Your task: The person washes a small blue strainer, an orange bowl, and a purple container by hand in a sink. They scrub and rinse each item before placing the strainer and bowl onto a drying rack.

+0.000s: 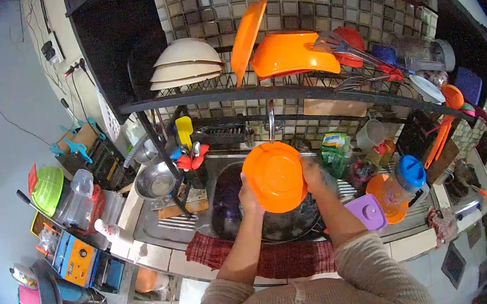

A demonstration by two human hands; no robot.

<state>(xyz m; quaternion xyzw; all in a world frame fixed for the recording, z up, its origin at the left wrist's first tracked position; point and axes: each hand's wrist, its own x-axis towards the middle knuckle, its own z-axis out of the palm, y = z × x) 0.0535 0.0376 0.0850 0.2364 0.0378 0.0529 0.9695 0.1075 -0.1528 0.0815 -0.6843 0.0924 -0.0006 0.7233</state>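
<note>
An orange bowl [274, 177] is held over the sink [223, 185], below the faucet [271, 121], its rounded underside facing the camera. My left hand [250, 197] grips its left edge and my right hand [312, 177] its right edge; the fingers of both are largely hidden by the bowl. Beneath it in the sink is a dark round pan [292, 225], partly covered by the bowl and my hands. A purple lid [367, 212] lies to the right of my right forearm.
Overhead, a black dish rack [218, 97] holds white bowls [186, 58] and orange bowls [292, 53]. A metal bowl [154, 181] is left of the sink. A blue-lidded jug [402, 178] stands at right. A red cloth [287, 260] hangs over the front edge.
</note>
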